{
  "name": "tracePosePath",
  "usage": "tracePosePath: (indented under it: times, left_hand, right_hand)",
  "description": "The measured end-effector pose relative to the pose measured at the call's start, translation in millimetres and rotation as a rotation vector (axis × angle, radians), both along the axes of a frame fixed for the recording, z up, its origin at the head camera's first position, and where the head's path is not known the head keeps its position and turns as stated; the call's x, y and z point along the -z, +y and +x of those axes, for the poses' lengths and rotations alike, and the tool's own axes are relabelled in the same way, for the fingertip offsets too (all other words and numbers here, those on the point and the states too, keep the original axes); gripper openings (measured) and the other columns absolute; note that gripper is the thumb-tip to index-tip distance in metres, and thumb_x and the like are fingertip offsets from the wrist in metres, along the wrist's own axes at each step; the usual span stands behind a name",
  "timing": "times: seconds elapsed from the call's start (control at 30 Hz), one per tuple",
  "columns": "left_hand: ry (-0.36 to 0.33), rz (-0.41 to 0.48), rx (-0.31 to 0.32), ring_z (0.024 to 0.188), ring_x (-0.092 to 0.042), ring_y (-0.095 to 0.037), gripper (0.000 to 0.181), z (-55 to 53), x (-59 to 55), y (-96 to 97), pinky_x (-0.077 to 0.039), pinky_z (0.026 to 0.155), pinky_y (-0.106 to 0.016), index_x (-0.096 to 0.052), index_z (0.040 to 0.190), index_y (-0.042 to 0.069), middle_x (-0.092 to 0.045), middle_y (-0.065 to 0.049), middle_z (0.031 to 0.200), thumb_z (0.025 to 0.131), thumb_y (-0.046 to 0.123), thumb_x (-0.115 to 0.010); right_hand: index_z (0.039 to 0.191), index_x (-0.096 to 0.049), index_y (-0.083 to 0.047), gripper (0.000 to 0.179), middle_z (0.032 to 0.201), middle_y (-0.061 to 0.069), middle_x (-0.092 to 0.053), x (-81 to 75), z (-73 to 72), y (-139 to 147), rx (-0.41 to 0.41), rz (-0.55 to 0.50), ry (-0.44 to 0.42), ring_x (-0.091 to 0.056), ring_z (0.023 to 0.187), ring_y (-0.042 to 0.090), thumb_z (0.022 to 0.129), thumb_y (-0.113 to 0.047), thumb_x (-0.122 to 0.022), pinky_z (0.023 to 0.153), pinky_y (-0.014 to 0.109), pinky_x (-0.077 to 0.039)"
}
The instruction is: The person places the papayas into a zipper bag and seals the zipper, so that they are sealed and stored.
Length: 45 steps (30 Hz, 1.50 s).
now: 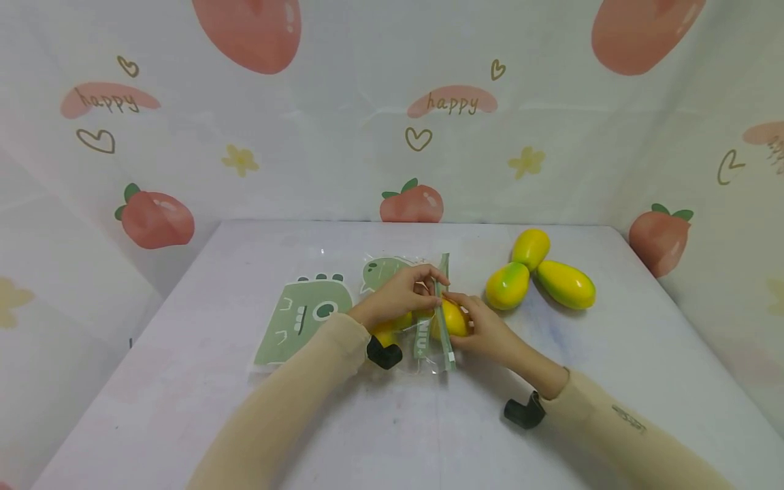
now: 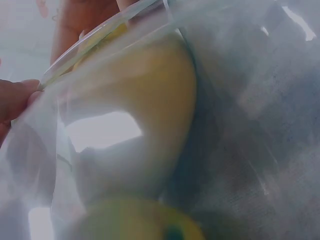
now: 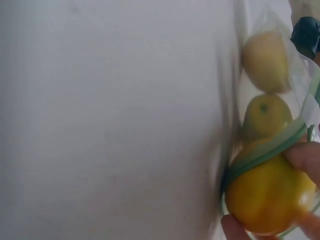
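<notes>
Left sleeve [image 1: 275, 415] crosses lower left. Left hand [image 1: 398, 294] pinches rim of bag [image 1: 422, 344], centre; right hand [image 1: 490, 332] grips mango [image 1: 454, 318] partway through mouth. Two mangoes [image 3: 266, 62] already inside; three loose ones [image 1: 508, 286] remain outside, right of centre.

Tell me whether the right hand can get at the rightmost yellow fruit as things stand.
Probably not right away: the right hand is holding another yellow fruit at the bag's mouth. Once free, it likely could; nothing visible blocks the rightmost fruit.

Pale walls [image 1: 343, 156] around me | printed red fruit [image 1: 158, 219], yellow flowers [image 1: 240, 160] | whitish table [image 1: 159, 422] below back wall | soft light
</notes>
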State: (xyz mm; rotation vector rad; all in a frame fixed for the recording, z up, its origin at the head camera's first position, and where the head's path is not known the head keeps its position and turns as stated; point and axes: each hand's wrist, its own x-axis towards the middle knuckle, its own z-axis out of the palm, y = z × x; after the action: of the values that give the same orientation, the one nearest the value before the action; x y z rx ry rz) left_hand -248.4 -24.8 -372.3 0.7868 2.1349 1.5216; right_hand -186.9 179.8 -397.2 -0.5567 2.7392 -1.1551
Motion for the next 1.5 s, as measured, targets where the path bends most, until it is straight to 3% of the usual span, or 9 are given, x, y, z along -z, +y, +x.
tracePosePath:
  times: [0.13,0.37,0.5,0.7,0.83,1.2,1.5]
  left_hand:
    - [0.011,0.017,0.005,0.071,-0.06,-0.019,0.028,0.3,0.4,0.1,-0.054,0.071,-0.024,-0.059,0.117,0.009,-0.053,-0.008,0.088,0.09,0.005,-0.066]
    - [0.025,0.032,0.035,0.067,-0.059,-0.018,0.034,-0.5,-0.6,0.4,-0.054,0.071,-0.024,-0.055,0.122,-0.002,-0.052,-0.008,0.085,0.09,0.0,-0.065]
    - [0.022,0.036,0.037,0.066,-0.059,-0.017,0.032,-0.9,-0.7,0.2,-0.053,0.07,-0.024,-0.055,0.121,-0.002,-0.052,-0.007,0.085,0.09,0.0,-0.064]
    - [0.025,0.047,0.036,0.066,-0.059,-0.017,0.031,-0.3,-1.4,-0.5,-0.051,0.068,-0.023,-0.056,0.119,-0.001,-0.051,-0.007,0.084,0.09,0.0,-0.064]
    - [0.03,0.04,0.029,0.067,-0.058,-0.017,0.029,-0.2,-1.7,-0.7,-0.051,0.068,-0.022,-0.057,0.118,0.003,-0.051,-0.007,0.085,0.09,0.0,-0.064]
    - [0.022,0.045,0.022,0.067,-0.058,-0.017,0.032,-0.6,-2.4,-1.7,-0.051,0.069,-0.023,-0.055,0.121,-0.001,-0.05,-0.007,0.085,0.09,0.0,-0.064]
    - [0.022,0.038,0.018,0.066,-0.059,-0.017,0.031,-2.8,-0.3,-3.0,-0.051,0.068,-0.023,-0.056,0.12,0.001,-0.051,-0.007,0.085,0.09,0.002,-0.065]
  right_hand:
    - [0.136,-0.038,0.001,0.065,0.139,0.026,-0.046,-1.5,-2.4,-2.3,-0.017,-0.047,-0.055,-0.058,0.112,0.042,0.083,-0.009,-0.074,0.088,0.045,-0.054]
    - [0.135,-0.043,0.001,0.059,0.128,0.028,-0.049,-0.7,-7.6,-3.2,-0.049,-0.055,-0.066,-0.056,0.113,0.044,0.084,-0.004,-0.072,0.088,0.045,-0.054]
    - [0.133,-0.047,0.002,0.055,0.127,0.026,-0.051,-0.9,-10.9,-4.6,-0.1,-0.057,-0.041,-0.058,0.111,0.043,0.084,-0.003,-0.072,0.088,0.043,-0.055]
    - [0.125,-0.047,0.003,0.051,0.129,0.025,-0.053,-1.4,-14.0,-6.3,-0.133,-0.112,-0.094,-0.061,0.11,0.042,0.084,-0.007,-0.074,0.088,0.04,-0.055]
    - [0.123,-0.047,0.003,0.051,0.127,0.025,-0.054,-1.3,-15.3,-7.1,-0.132,-0.122,-0.101,-0.062,0.109,0.041,0.083,-0.008,-0.076,0.088,0.04,-0.055]
    - [0.129,-0.044,0.005,0.048,0.133,0.027,-0.05,-2.3,-14.4,-0.1,-0.138,-0.156,-0.124,-0.059,0.113,0.043,0.088,-0.005,-0.067,0.091,0.043,-0.053]
    - [0.134,-0.041,0.003,0.053,0.137,0.025,-0.048,-9.9,-11.4,16.6,-0.11,-0.184,-0.123,-0.055,0.12,0.044,0.091,-0.013,-0.068,0.094,0.045,-0.051]
